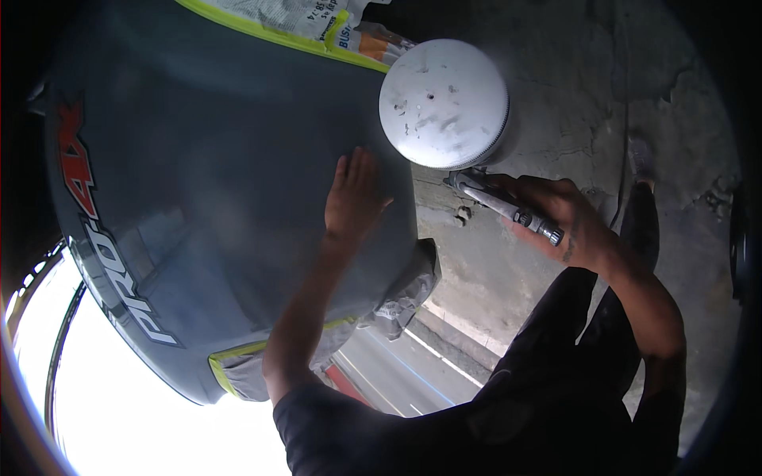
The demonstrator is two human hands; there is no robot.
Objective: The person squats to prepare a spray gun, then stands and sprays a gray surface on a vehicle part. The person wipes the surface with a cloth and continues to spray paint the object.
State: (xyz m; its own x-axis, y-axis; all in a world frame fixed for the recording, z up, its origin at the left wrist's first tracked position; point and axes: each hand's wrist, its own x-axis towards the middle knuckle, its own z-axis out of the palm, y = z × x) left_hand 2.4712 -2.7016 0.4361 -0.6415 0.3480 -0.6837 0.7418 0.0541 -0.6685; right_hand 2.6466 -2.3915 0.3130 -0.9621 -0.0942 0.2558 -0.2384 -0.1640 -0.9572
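Two hands busy: our left hand (355, 194) flat, fingers together, on grey body panel (214, 182) (yellow masking tape (274, 33) along edge); right hand (567, 218) clamped round spray gun (508, 208), white cup (443, 103) above.

Spray gun (508, 208) body hidden under white cup (443, 103) (nozzle unseen); grey panel (214, 198) cut off top-left.

Bare grey body panel (198, 159) lies open around the flat left hand (353, 198); the spray gun's white cup (443, 103) crowds its right edge; masking paper (302, 20) bounds the top.
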